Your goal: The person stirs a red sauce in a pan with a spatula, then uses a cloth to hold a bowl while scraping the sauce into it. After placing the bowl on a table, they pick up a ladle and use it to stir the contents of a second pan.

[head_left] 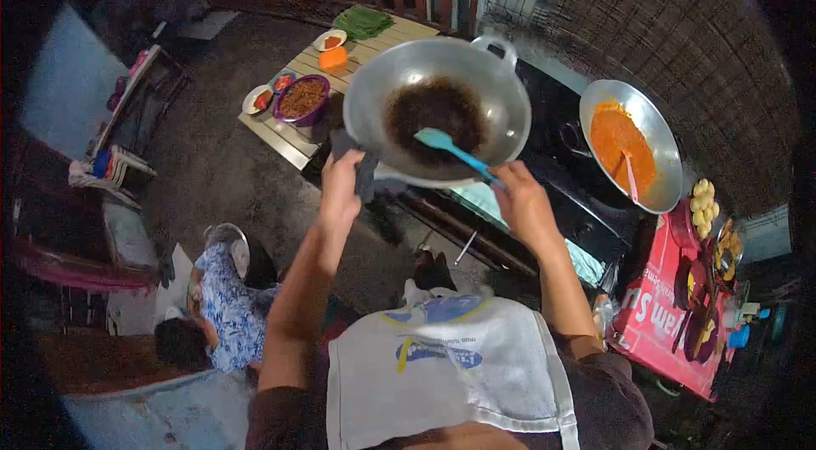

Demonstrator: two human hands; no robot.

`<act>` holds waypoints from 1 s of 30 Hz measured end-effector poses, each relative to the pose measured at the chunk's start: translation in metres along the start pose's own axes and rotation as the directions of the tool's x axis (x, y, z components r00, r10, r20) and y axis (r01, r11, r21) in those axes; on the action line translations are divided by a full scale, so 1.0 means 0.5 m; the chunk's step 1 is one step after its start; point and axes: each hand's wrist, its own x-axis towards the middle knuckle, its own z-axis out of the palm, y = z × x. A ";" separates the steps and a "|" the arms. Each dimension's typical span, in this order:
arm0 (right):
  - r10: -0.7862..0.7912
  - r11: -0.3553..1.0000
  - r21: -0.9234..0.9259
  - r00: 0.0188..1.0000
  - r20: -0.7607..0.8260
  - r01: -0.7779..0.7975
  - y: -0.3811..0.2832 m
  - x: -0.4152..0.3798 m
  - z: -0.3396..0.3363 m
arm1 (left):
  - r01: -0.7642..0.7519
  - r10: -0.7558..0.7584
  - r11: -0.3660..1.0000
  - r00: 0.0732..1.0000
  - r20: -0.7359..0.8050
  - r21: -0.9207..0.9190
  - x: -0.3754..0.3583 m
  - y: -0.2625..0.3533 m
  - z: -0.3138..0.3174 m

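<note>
A large metal wok with dark liquid or residue at its bottom sits over the stove. My left hand grips a dark cloth against the wok's near left rim. My right hand is closed on the handle of a turquoise spatula at the near right rim. The spatula's head rests inside the wok, over the dark bottom.
A second wok with orange sauce and a pink utensil stands right. A slatted table at the back left bears a purple bowl, plates and green leaves. Another person is low at left. A red-covered table stands right.
</note>
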 end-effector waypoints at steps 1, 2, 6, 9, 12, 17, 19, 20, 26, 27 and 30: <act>0.021 1.000 0.009 0.999 -0.037 -0.021 0.014 0.027 0.004 | 0.013 -0.013 1.000 1.000 0.001 0.004 0.038 -0.003 0.025; 0.032 0.999 -0.013 0.998 -0.061 -0.033 0.028 0.049 0.009 | 0.036 -0.036 0.999 0.999 0.012 0.004 0.078 0.004 0.061; 0.098 0.992 -0.064 0.981 -0.166 -0.110 0.097 0.145 0.032 | 0.039 -0.055 0.991 0.991 0.122 0.128 0.263 0.000 0.151; 0.161 0.982 -0.071 0.970 -0.185 -0.176 0.133 0.210 0.033 | 0.161 -0.175 0.983 0.970 0.167 0.093 0.352 0.008 0.207; 0.182 0.961 -0.174 0.964 -0.193 -0.216 0.174 0.258 0.048 | 0.220 -0.243 0.968 0.940 0.241 0.118 0.476 -0.038 0.222; 0.228 0.944 -0.189 0.950 -0.212 -0.269 0.197 0.287 0.063 | 0.205 -0.252 0.960 0.929 0.272 0.190 0.520 -0.039 0.254; 0.239 0.943 -0.182 0.946 -0.218 -0.280 0.199 0.296 0.063 | 0.214 -0.261 0.959 0.923 0.284 0.188 0.524 -0.021 0.266; 0.246 0.941 -0.183 0.946 -0.211 -0.285 0.205 0.297 0.066 | 0.217 -0.265 0.959 0.918 0.294 0.184 0.527 -0.017 0.268; 0.312 0.924 -0.180 0.938 -0.151 -0.336 0.195 0.302 0.079 | 0.226 -0.306 0.933 0.907 0.290 0.279 0.551 -0.006 0.265; 0.337 0.916 -0.189 0.934 -0.121 -0.355 0.193 0.302 0.082 | 0.228 -0.308 0.933 0.907 0.288 0.279 0.554 -0.006 0.262; 0.228 0.928 -0.262 0.961 -0.158 -0.264 0.186 0.300 0.089 | 0.287 -0.378 0.905 0.881 0.284 0.314 0.568 -0.006 0.255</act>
